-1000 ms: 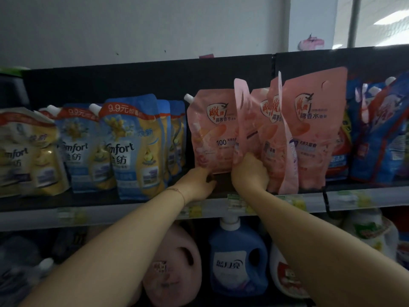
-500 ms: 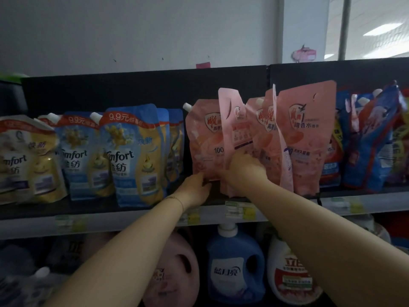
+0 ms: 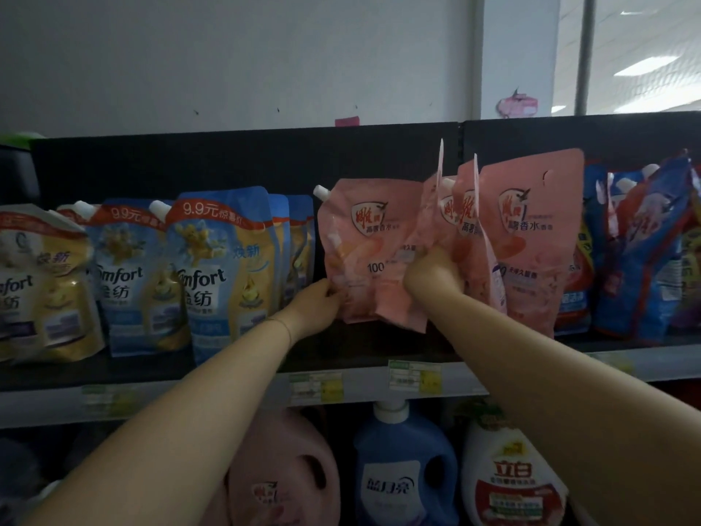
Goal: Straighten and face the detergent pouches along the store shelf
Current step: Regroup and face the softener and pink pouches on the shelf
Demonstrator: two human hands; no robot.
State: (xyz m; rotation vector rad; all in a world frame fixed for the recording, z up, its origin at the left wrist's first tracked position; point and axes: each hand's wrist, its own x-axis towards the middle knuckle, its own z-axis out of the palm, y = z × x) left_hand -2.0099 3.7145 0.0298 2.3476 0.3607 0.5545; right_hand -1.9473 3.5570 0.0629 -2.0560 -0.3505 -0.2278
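- The pink pouches [image 3: 531, 241] stand in the middle of the frame, on the top shelf [image 3: 189, 392].
- The left hand [image 3: 316, 303] pinches the low left edge of the left pink pouch [image 3: 360, 252].
- The right hand [image 3: 432, 277] is curled round the leaning pouches [image 3: 468, 222] in the middle of the bunch.
- I think the step is turning the sideways ones to face front.
- Next, they need standing up straight, bottoms flat on the shelf.
- The blue pouches [image 3: 223, 275] at the left and the blue and red bags [image 3: 645, 252] at the right sit close, so there is little room.
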